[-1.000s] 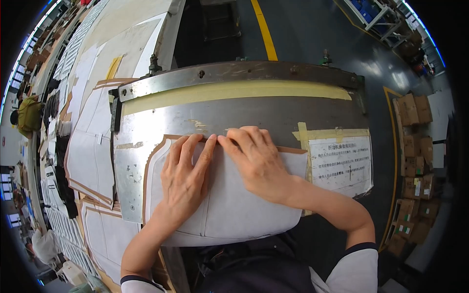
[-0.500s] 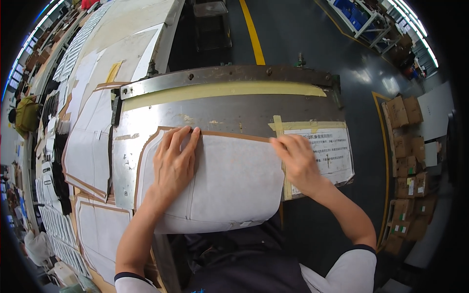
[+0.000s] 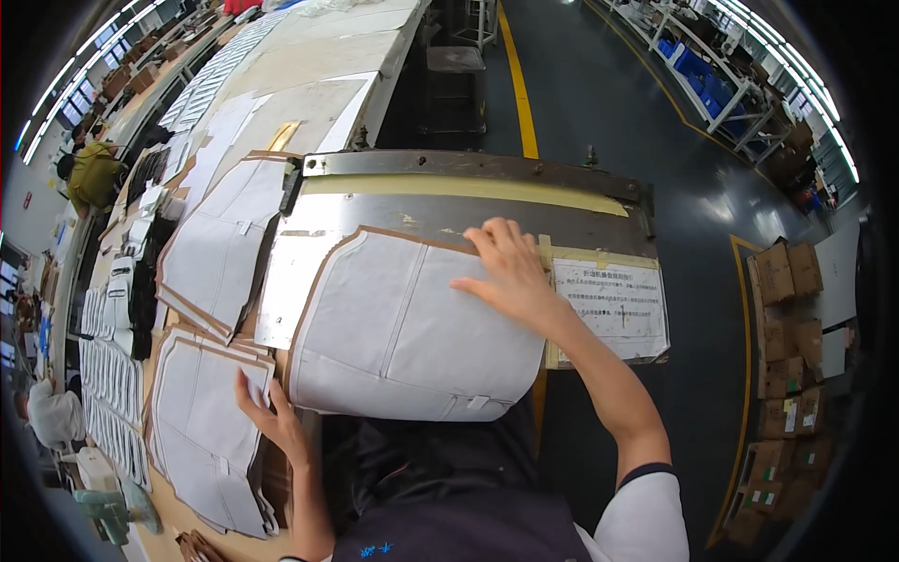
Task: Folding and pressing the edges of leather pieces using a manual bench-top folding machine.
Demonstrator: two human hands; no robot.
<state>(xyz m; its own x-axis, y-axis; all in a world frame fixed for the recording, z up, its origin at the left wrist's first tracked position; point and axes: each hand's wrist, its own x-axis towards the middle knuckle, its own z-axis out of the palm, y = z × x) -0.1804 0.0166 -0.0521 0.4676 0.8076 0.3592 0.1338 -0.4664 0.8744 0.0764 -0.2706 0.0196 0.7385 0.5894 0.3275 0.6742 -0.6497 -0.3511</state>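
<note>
A large pale grey panel with brown edging (image 3: 403, 328) lies on a steel plate (image 3: 277, 305) with a bolted bar (image 3: 478, 170) along its far side. My right hand (image 3: 506, 272) spreads over the panel's upper right, thumb out and fingers bent toward its top edge, open. A taped printed paper (image 3: 609, 318) sits just right of it. My left hand (image 3: 276, 412) is low at the left, open with curved fingers apart, at the right edge of a stack of similar panels (image 3: 197, 421). Another similar stack (image 3: 211, 244) lies above that one.
A long covered table (image 3: 318, 84) runs away at upper left. Co-workers (image 3: 94, 173) (image 3: 51, 417) are at the left bench. Cardboard boxes (image 3: 782, 379) line the right side beyond a yellow floor line. Shelving with blue bins (image 3: 712, 89) stands at upper right.
My left hand has left the panel's top edge and moved down-left to the lower stack. My right hand moved to the right, then back leftward and up, its fingers opening wider.
</note>
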